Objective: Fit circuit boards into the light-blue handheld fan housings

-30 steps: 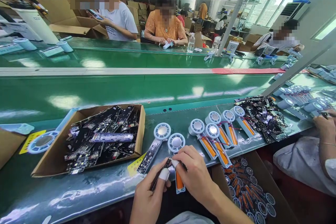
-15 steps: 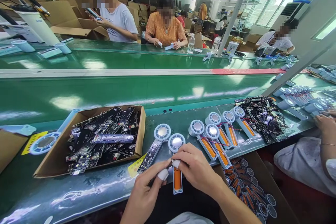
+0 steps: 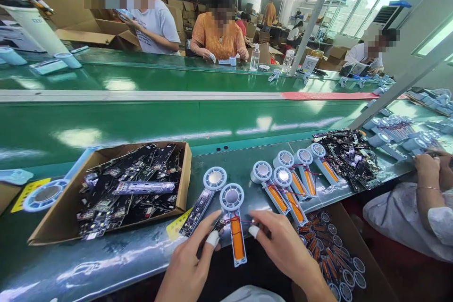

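While a fan half-shell (image 3: 234, 226) with an orange battery is flanked on the glossy bench (image 3: 116, 255) by the loosened fingers of left hand (image 3: 189, 264) and right hand (image 3: 283, 250), a box of circuit boards (image 3: 116, 188) is seen leftward and finished shells (image 3: 283, 184) beyond, before a green conveyor (image 3: 177, 122).

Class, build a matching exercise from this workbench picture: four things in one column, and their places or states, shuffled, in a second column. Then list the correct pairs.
Things:
1. cardboard box
2. water bottle
3. fan half-shell with orange battery
4. red strip

Places or states:
A. stands upright at the far side of the line
B. lies between the left hand and right hand
C. filled with black circuit boards
D. runs along the conveyor's middle rail

Pairs: 1-C, 2-A, 3-B, 4-D
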`<state>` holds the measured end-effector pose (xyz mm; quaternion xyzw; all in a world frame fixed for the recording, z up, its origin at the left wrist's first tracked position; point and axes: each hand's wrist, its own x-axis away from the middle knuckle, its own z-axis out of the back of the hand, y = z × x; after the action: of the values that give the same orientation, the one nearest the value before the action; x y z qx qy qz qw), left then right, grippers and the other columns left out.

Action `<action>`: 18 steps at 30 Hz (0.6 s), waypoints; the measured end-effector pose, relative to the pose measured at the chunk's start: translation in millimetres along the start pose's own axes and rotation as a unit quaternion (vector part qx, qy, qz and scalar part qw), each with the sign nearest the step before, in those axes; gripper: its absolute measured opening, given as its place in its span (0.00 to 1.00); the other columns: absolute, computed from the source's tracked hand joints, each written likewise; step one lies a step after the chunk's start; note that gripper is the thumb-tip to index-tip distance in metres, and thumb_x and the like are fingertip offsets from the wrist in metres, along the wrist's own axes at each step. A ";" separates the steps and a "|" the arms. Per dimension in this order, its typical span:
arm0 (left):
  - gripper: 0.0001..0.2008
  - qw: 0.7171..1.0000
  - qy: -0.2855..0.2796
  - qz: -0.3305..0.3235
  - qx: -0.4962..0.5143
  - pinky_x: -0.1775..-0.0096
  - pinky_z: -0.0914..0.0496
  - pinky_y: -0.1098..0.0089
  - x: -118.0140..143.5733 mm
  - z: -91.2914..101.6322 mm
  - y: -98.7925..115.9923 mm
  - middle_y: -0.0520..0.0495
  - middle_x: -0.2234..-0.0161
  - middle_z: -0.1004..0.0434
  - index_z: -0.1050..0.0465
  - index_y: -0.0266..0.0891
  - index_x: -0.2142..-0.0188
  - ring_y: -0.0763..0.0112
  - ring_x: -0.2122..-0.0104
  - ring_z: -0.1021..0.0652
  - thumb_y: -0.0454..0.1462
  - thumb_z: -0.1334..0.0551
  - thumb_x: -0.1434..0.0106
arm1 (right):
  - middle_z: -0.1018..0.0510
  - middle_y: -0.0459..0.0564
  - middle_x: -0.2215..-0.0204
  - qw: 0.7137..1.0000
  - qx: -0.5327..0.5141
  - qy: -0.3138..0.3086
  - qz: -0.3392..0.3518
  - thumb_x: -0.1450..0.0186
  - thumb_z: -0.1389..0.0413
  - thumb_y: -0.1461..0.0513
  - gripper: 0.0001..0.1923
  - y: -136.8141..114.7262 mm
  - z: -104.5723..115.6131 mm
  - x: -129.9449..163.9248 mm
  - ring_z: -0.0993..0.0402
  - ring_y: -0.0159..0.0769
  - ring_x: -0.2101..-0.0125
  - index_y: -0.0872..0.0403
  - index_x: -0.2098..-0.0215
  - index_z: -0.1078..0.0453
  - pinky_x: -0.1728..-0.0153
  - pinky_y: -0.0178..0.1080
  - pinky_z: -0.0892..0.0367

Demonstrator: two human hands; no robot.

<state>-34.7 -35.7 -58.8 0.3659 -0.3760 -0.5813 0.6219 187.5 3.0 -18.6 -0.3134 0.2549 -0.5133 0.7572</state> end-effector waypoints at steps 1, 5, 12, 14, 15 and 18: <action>0.23 1.000 -0.001 -0.008 -0.015 0.67 0.22 0.72 -0.7 -0.3 0.0 0.47 0.60 0.15 0.28 0.45 0.40 0.68 0.72 0.17 0.44 0.47 0.31 | 0.17 0.49 0.62 1.000 -0.017 0.003 0.015 0.34 0.45 0.70 0.16 -0.1 -2.3 0.1 0.20 0.39 0.63 0.50 0.53 0.23 0.60 0.39 0.26; 0.22 0.989 0.013 -0.097 -0.110 0.61 0.21 0.70 -1.0 -4.3 2.7 0.44 0.56 0.16 0.27 0.44 0.42 0.65 0.64 0.16 0.38 0.50 0.31 | 0.15 0.49 0.60 0.991 -0.089 0.067 0.075 0.30 0.48 0.67 0.13 -6.3 -17.6 -8.1 0.18 0.39 0.60 0.50 0.55 0.21 0.57 0.38 0.25; 0.30 0.920 0.043 -0.236 -0.311 0.69 0.25 0.75 10.6 -10.2 -6.8 0.45 0.57 0.19 0.27 0.49 0.42 0.70 0.68 0.16 0.25 0.53 0.35 | 0.17 0.48 0.69 0.944 -0.313 0.091 -0.048 0.36 0.40 0.61 0.08 -13.8 -42.0 -26.4 0.19 0.35 0.69 0.54 0.58 0.23 0.66 0.34 0.24; 0.28 0.932 0.042 -0.231 -0.277 0.66 0.24 0.75 9.9 -9.6 -6.3 0.45 0.56 0.18 0.27 0.49 0.42 0.69 0.64 0.16 0.27 0.52 0.34 | 0.18 0.48 0.69 0.925 -0.368 0.072 -0.063 0.37 0.39 0.60 0.07 -15.6 -43.0 -30.1 0.21 0.35 0.69 0.54 0.63 0.22 0.67 0.34 0.26; 0.26 0.943 0.043 -0.223 -0.244 0.63 0.23 0.74 8.8 -9.3 -5.1 0.45 0.55 0.18 0.27 0.48 0.42 0.68 0.61 0.16 0.29 0.52 0.32 | 0.18 0.48 0.68 0.918 -0.388 0.060 -0.061 0.37 0.38 0.59 0.07 -16.6 -42.5 -31.4 0.22 0.34 0.69 0.54 0.64 0.21 0.66 0.34 0.26; 0.20 0.979 0.047 -0.143 -0.134 0.55 0.22 0.69 5.6 -9.2 -0.2 0.43 0.50 0.18 0.27 0.43 0.43 0.64 0.53 0.17 0.36 0.50 0.30 | 0.20 0.48 0.67 0.905 -0.420 0.026 -0.056 0.37 0.38 0.58 0.08 -19.7 -38.4 -33.1 0.23 0.34 0.67 0.54 0.67 0.21 0.64 0.35 0.27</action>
<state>-26.4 -41.2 -62.9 0.3563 -0.2089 -0.6918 0.5923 136.8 20.3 -27.9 -0.6027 0.4491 -0.4081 0.5182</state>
